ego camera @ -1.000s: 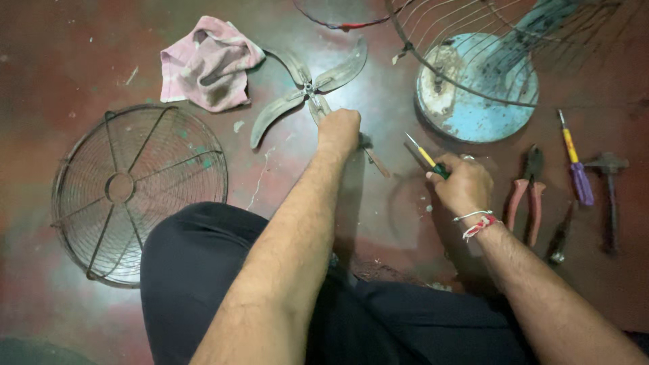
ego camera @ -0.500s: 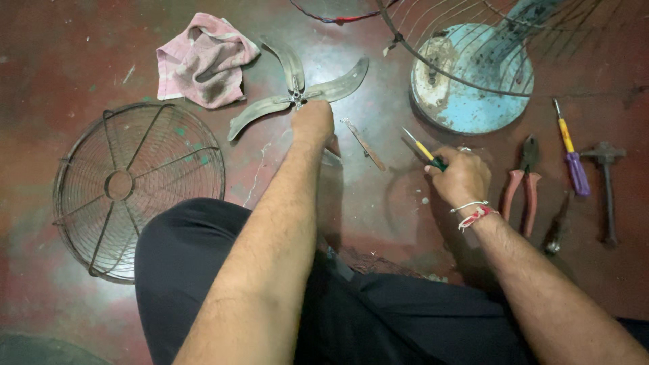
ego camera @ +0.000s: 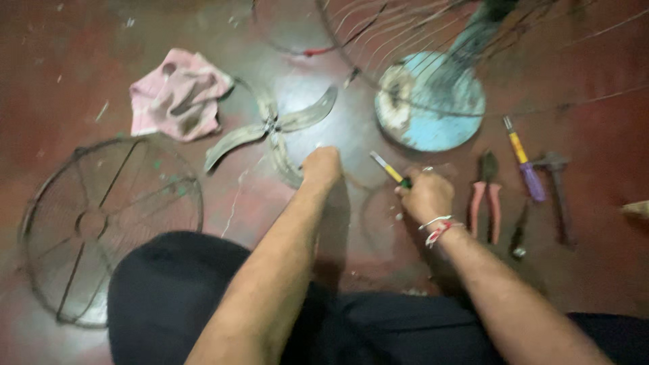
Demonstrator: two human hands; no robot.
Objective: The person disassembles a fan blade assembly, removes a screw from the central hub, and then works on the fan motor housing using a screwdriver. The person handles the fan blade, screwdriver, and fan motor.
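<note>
My left hand [ego camera: 322, 166] is curled into a fist on the red floor, touching the tip of the lowest blade of a grey metal fan blade [ego camera: 270, 128]. Anything under its fingers is hidden. My right hand [ego camera: 426, 197], with a red and white thread on its wrist, is shut on a screwdriver with a yellow and green handle [ego camera: 389, 169], whose tip points up and left. A thin wire ring lies on the floor between the two hands.
A pink cloth [ego camera: 179, 94] lies at the upper left and a round wire fan guard [ego camera: 108, 223] at the left. The blue fan base [ego camera: 433, 101] and another guard stand at the top right. Red-handled pliers [ego camera: 488, 196], a purple and yellow screwdriver [ego camera: 524, 162] and a hammer [ego camera: 558, 189] lie at the right.
My left hand has drawn back from the blade hub to the lowest blade's tip. The view has shifted, and my right hand keeps hold of the screwdriver.
</note>
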